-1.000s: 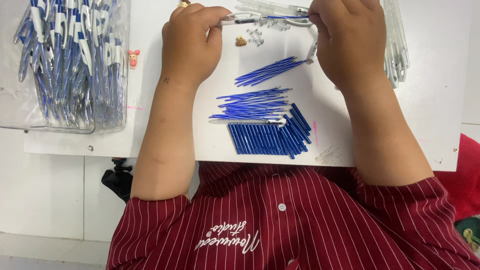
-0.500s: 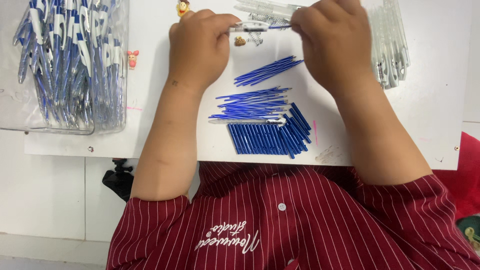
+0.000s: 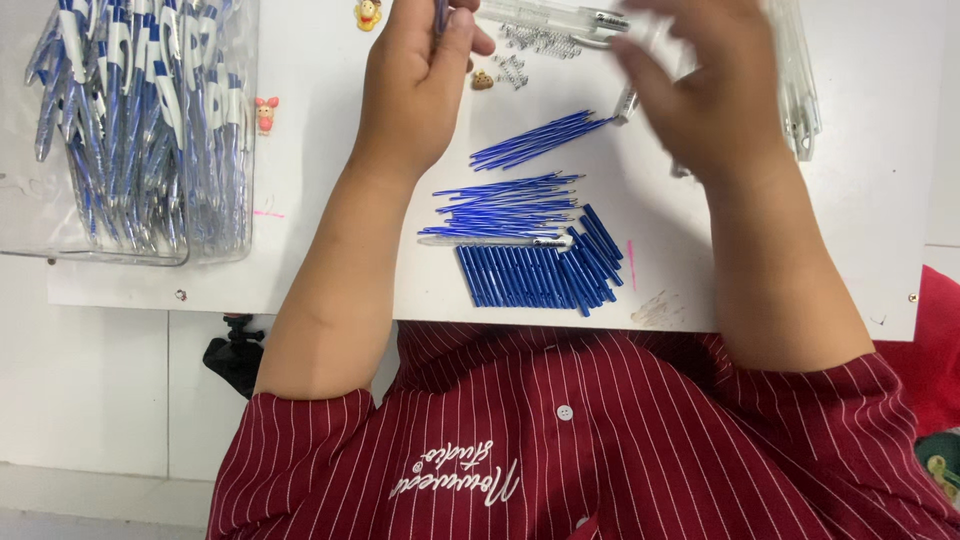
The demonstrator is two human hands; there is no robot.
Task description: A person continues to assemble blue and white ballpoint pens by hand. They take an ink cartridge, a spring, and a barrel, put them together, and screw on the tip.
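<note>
My left hand [image 3: 415, 85] is curled around a thin blue pen part [image 3: 440, 14] at the top edge of the white board [image 3: 860, 220]. My right hand [image 3: 710, 100] is motion-blurred over the board, fingers spread, with nothing clearly in it; a clear pen barrel [image 3: 627, 102] lies just under its fingertips. Between my forearms lie a fan of thin blue refills [image 3: 510, 200], a second bunch of refills [image 3: 540, 140] and a row of blue tubes [image 3: 530, 275].
A clear plastic box [image 3: 140, 130] at the left holds many blue-and-white pens. Small metal springs [image 3: 535, 42] and clear barrels [image 3: 560, 14] lie at the top, more clear barrels [image 3: 800, 90] at the right. Tiny cartoon figures [image 3: 265, 113] sit near the box.
Both hands were together on one pen at the top. My right hand has let go and swung to the right and down; my left hand keeps the blue part.
</note>
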